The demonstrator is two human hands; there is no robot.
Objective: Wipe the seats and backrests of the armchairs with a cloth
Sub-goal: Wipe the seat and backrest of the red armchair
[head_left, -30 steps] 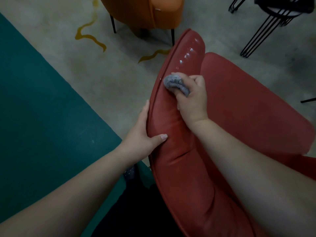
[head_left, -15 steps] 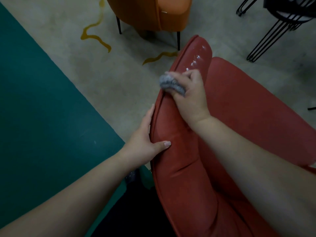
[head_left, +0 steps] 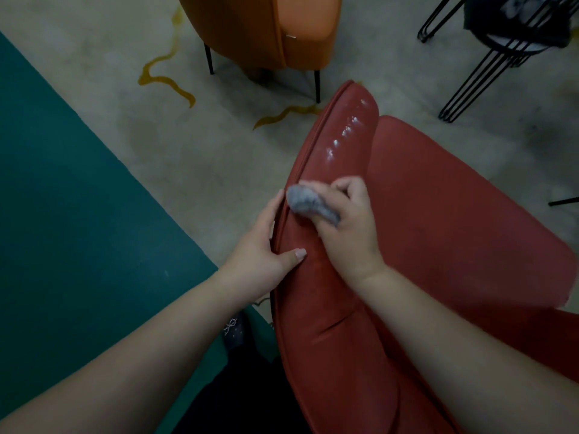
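Observation:
A red armchair (head_left: 438, 214) fills the right half of the view, its padded backrest rim (head_left: 332, 170) running up the middle with wet shiny spots near the top. My right hand (head_left: 347, 227) grips a bunched grey cloth (head_left: 308, 203) and presses it on the rim. My left hand (head_left: 263, 255) holds the rim's outer edge just below the cloth, thumb on the red padding and fingers behind it. Both hands almost touch each other.
An orange armchair (head_left: 266, 29) on thin black legs stands at the top centre. A black wire-legged stool (head_left: 488, 57) is at the top right. The floor is grey with yellow squiggles (head_left: 163, 79) and a teal area (head_left: 72, 214) on the left.
My right hand has dragged the cloth down the backrest rim toward my left hand. The left hand keeps its hold on the rim.

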